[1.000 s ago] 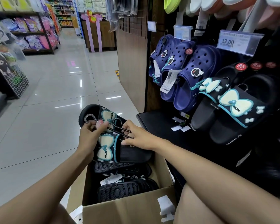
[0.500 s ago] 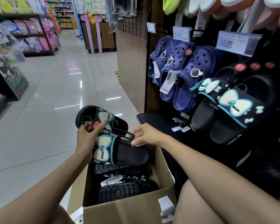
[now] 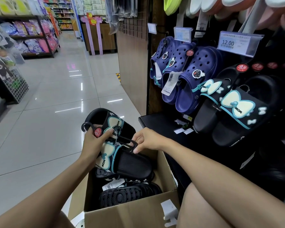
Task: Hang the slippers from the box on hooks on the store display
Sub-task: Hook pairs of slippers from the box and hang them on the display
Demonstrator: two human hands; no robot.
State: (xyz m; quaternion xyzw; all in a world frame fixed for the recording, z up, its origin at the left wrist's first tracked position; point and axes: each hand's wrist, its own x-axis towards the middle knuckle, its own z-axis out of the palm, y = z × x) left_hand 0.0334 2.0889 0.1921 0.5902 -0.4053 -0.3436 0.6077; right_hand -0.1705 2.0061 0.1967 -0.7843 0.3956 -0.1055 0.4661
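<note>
While several pairs are hanging at right | left hand (image 3: 92, 142) and right hand (image 3: 146, 142) are gripping the slipper hanger (image 3: 122, 140) | more slippers are lying in the box (image 3: 130, 216).

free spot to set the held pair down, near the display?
Bare patch: the black ledge between the wood panel and the paper tags. Floor tiles left of the box are open too. Crowded: the box itself and the slippers hanging on the rack.

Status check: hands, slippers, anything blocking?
Left hand grips hanger, right hand pinches its far end. Slipper pair above box, unhung. Nothing blocking.
</note>
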